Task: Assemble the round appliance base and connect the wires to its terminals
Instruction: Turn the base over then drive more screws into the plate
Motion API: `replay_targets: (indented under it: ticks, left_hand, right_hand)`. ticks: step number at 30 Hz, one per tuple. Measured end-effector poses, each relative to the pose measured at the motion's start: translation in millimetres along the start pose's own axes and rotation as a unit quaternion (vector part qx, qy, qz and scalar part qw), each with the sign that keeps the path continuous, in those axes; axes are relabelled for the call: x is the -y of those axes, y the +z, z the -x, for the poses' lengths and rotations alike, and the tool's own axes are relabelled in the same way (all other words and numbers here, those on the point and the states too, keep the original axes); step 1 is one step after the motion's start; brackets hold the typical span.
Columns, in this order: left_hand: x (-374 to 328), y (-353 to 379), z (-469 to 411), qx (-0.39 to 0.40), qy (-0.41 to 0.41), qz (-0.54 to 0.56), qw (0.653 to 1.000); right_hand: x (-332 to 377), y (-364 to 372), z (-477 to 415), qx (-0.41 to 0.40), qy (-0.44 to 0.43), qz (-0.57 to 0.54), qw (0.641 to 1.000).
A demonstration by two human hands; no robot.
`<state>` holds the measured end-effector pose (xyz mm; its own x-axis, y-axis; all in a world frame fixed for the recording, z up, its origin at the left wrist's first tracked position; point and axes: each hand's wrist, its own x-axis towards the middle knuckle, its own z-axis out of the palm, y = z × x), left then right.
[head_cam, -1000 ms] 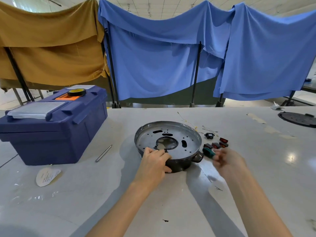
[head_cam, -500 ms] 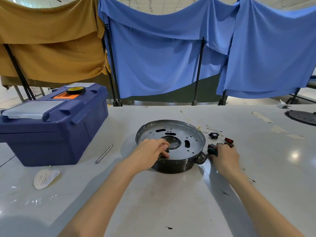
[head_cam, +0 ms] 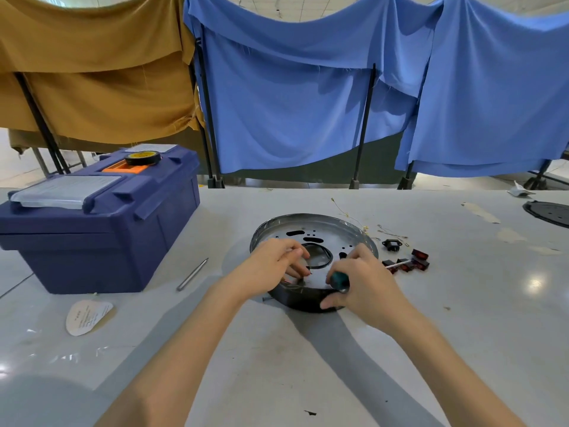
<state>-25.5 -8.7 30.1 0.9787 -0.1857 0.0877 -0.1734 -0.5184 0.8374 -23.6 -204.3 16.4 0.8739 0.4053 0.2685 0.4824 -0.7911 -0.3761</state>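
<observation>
Round base [head_cam: 311,232] lies directly under both hands: left hand [head_cam: 274,263], fingers curled, on plate just left of centre hole, contents unclear; right hand [head_cam: 366,282] wraps green screwdriver [head_cam: 338,278] over near-right rim, tip hidden.

Blue drapes [head_cam: 308,97] (mustard drape [head_cam: 92,72] at left) on black stands; glossy white table [head_cam: 462,318]

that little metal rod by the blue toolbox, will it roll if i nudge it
The metal rod looks round and slim, so a sideways nudge would probably roll it on the glossy table. It looks straight and stiff, so likely won't bend when lifted.
</observation>
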Motion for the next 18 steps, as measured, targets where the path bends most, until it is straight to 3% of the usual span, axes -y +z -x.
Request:
replay_targets:
  ticks: [1,3,5,6,9,11,18]
  left_hand:
    - [3.1,0.6,1.6,-0.058,0.017,0.021,0.998]
    - [15.7,-1.8,5.9,-0.251,0.045,-0.018,0.967]
    - [36.6,-3.7,15.6,-0.406,0.002,-0.080,0.910]
    - [48.1,-4.1,20.8,-0.426,-0.049,-0.101,0.898]
    - [73.8,1.8,31.6,-0.301,-0.183,-0.091,0.932]
    - [77.5,7.5,34.5,-0.219,-0.176,-0.076,0.957]
    - [68.1,11.9,25.5,-0.184,-0.120,-0.142,0.965]
  right_hand:
    - [-1.1,2.5,-0.6,0.001,-0.006,0.032,0.999]
    - [-1.4,4.8,-2.1,0.004,-0.017,0.059,0.998]
    - [-1.0,4.7,-3.4,0.008,-0.017,0.060,0.998]
    - [-0.5,4.0,-3.9,0.010,-0.014,0.064,0.998]
    - [0.0,2.9,-4.1,0.007,-0.016,0.065,0.998]
    - [0.8,2.5,-4.5,0.006,-0.016,0.058,0.998]
    - [0.5,5.3,-3.4,-0.010,-0.005,0.066,0.998]
